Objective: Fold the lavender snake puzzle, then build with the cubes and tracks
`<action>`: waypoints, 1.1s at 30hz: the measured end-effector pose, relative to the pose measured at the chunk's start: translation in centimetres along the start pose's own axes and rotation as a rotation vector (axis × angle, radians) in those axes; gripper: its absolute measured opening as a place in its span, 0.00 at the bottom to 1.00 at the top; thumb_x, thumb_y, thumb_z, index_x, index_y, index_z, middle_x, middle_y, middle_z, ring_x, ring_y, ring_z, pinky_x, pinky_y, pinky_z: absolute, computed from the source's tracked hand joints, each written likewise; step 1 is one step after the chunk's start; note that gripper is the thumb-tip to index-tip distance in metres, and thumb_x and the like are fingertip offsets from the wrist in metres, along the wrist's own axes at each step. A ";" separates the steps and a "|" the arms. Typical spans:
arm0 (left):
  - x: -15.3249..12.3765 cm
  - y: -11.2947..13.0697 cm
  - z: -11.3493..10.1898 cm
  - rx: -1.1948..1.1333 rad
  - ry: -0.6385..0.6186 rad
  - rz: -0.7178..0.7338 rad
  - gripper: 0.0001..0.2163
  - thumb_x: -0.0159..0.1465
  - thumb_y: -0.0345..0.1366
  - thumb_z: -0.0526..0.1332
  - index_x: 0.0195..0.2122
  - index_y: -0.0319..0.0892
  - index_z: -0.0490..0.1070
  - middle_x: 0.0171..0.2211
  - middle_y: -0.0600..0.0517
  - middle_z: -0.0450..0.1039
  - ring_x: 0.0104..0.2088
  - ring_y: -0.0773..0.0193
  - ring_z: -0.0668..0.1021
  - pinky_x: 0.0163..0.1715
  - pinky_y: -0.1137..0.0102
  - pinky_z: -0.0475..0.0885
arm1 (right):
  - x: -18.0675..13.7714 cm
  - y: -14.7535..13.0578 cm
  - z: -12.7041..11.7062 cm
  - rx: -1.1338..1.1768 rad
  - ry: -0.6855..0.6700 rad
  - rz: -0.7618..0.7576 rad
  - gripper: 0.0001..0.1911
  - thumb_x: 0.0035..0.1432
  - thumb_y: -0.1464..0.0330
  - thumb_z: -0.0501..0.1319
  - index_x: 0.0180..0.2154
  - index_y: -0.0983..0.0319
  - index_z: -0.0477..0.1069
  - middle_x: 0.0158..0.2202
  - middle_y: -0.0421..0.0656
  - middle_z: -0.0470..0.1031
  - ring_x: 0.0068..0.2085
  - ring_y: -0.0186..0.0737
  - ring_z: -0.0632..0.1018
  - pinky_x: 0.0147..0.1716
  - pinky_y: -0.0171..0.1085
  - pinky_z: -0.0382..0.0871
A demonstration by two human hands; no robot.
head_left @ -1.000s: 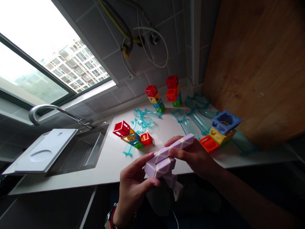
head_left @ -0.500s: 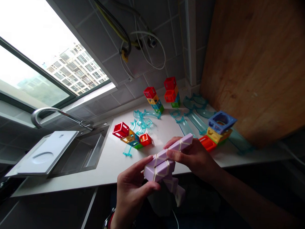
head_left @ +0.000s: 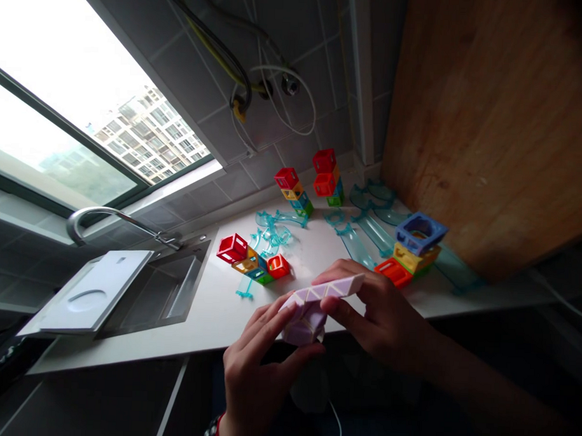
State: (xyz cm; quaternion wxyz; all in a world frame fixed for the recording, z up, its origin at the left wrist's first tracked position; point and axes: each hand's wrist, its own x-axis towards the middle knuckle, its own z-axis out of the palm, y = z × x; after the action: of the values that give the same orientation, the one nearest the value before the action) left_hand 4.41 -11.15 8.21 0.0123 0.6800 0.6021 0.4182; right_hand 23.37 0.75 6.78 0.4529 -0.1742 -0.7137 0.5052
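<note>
A lilac and white snake puzzle (head_left: 306, 323), made of wedge-shaped segments, is held up in front of the counter edge. My left hand (head_left: 264, 354) grips its folded left part, thumb below and fingers on top. On the other side, my right hand (head_left: 371, 306) pinches the straight arm of the puzzle between thumb and fingers. Part of the folded section is hidden behind the left fingers. Just beyond my right hand stands a short stack of blocks with a blue top (head_left: 420, 234), a yellow middle and a red block (head_left: 393, 272) beside it.
On the white counter (head_left: 211, 310) stand more colourful block towers (head_left: 292, 192) and clear teal track pieces (head_left: 359, 246). At left are a sink (head_left: 169, 290), a tap (head_left: 119, 213) and a white board (head_left: 95, 294). A wooden panel (head_left: 485, 123) rises at right.
The snake puzzle has turned in my hands. Its dangling lower end no longer shows, and the straight arm lies flatter. My left fingers have moved over its top.
</note>
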 end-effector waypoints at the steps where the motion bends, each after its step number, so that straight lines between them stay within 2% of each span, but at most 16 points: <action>1: 0.0 0.0 0.0 0.000 -0.005 0.005 0.33 0.50 0.33 0.80 0.59 0.53 0.77 0.53 0.48 0.82 0.51 0.49 0.83 0.55 0.59 0.79 | 0.0 0.0 -0.2 0.021 -0.010 0.010 0.09 0.70 0.62 0.62 0.43 0.59 0.79 0.43 0.46 0.79 0.46 0.45 0.79 0.47 0.41 0.72; 5: 0.1 -0.5 -0.2 -0.036 -0.017 -0.032 0.33 0.51 0.33 0.80 0.59 0.53 0.76 0.53 0.48 0.81 0.53 0.48 0.82 0.56 0.58 0.78 | 0.1 0.5 -0.3 0.173 0.103 0.168 0.12 0.66 0.61 0.67 0.49 0.58 0.77 0.43 0.44 0.79 0.42 0.42 0.80 0.39 0.37 0.75; 7: -0.1 -0.8 -0.3 -0.061 -0.005 -0.059 0.33 0.51 0.32 0.80 0.59 0.53 0.76 0.54 0.47 0.81 0.54 0.48 0.82 0.57 0.58 0.77 | 0.1 0.9 -0.2 0.232 0.151 0.218 0.13 0.63 0.61 0.70 0.47 0.58 0.76 0.40 0.42 0.79 0.39 0.40 0.80 0.35 0.34 0.75; 10: -0.2 -1.3 -0.3 -0.186 -0.013 -0.105 0.39 0.48 0.34 0.81 0.62 0.53 0.73 0.57 0.45 0.79 0.57 0.46 0.80 0.59 0.56 0.76 | 0.3 1.4 -0.2 0.339 0.102 0.249 0.10 0.61 0.63 0.71 0.41 0.60 0.76 0.35 0.40 0.77 0.35 0.37 0.79 0.32 0.32 0.73; 13: 0.0 -1.6 0.0 -0.333 -0.107 -0.150 0.45 0.45 0.41 0.82 0.66 0.51 0.69 0.61 0.40 0.75 0.57 0.42 0.79 0.57 0.56 0.77 | 0.5 1.6 -0.2 0.462 0.060 0.283 0.10 0.61 0.63 0.70 0.40 0.61 0.75 0.33 0.39 0.77 0.31 0.34 0.78 0.30 0.32 0.74; 15: 0.3 -1.7 0.2 -0.358 -0.145 -0.152 0.44 0.44 0.45 0.81 0.65 0.49 0.71 0.59 0.39 0.77 0.54 0.44 0.81 0.52 0.60 0.79 | 0.7 1.8 -0.1 0.516 0.046 0.310 0.11 0.62 0.62 0.70 0.42 0.61 0.74 0.33 0.40 0.78 0.31 0.35 0.79 0.30 0.33 0.75; 17: 0.4 -1.6 0.3 -0.321 -0.117 -0.151 0.42 0.43 0.44 0.82 0.62 0.48 0.74 0.53 0.41 0.81 0.48 0.48 0.84 0.46 0.65 0.81 | 0.8 2.1 0.1 0.521 0.041 0.335 0.13 0.62 0.61 0.69 0.43 0.62 0.74 0.34 0.41 0.79 0.33 0.36 0.80 0.31 0.34 0.76; 21: 0.1 -1.1 0.4 -0.191 -0.071 -0.188 0.41 0.41 0.41 0.83 0.59 0.48 0.77 0.43 0.46 0.84 0.38 0.55 0.84 0.37 0.70 0.80 | 0.5 2.1 0.5 0.431 0.051 0.348 0.12 0.61 0.63 0.69 0.44 0.62 0.74 0.35 0.42 0.79 0.34 0.38 0.81 0.33 0.35 0.76; 24: -0.3 -0.9 0.5 -0.140 -0.068 -0.236 0.38 0.44 0.39 0.83 0.59 0.48 0.78 0.38 0.50 0.84 0.31 0.62 0.81 0.30 0.74 0.77 | 0.1 1.3 0.7 0.219 0.040 0.234 0.11 0.60 0.71 0.67 0.46 0.60 0.75 0.40 0.43 0.79 0.38 0.40 0.81 0.37 0.36 0.77; 27: -0.6 -0.9 0.6 -0.154 -0.023 -0.278 0.36 0.45 0.40 0.82 0.58 0.47 0.78 0.37 0.52 0.83 0.29 0.65 0.79 0.27 0.76 0.75 | -0.1 0.2 0.4 -0.011 -0.021 -0.003 0.20 0.58 0.77 0.65 0.51 0.57 0.75 0.48 0.46 0.79 0.48 0.45 0.80 0.48 0.41 0.76; 30: -0.7 -0.8 0.7 -0.181 0.018 -0.288 0.37 0.45 0.40 0.82 0.58 0.48 0.78 0.40 0.51 0.84 0.32 0.63 0.81 0.30 0.75 0.77 | -0.3 -0.4 0.0 -0.084 -0.099 -0.113 0.26 0.61 0.76 0.63 0.60 0.57 0.71 0.53 0.48 0.77 0.54 0.47 0.78 0.54 0.43 0.75; 33: -0.6 -0.6 0.5 -0.169 0.049 -0.299 0.35 0.46 0.40 0.82 0.58 0.50 0.78 0.46 0.49 0.84 0.39 0.56 0.85 0.39 0.72 0.80 | -0.6 -0.6 -0.3 -0.136 -0.171 -0.182 0.28 0.63 0.77 0.62 0.63 0.58 0.67 0.57 0.50 0.75 0.59 0.47 0.76 0.59 0.43 0.73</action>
State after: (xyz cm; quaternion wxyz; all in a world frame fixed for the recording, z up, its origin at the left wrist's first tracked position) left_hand 4.26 -11.21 7.20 0.1166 0.5691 0.6593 0.4774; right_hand 24.04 0.24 7.10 0.4216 -0.0953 -0.7951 0.4255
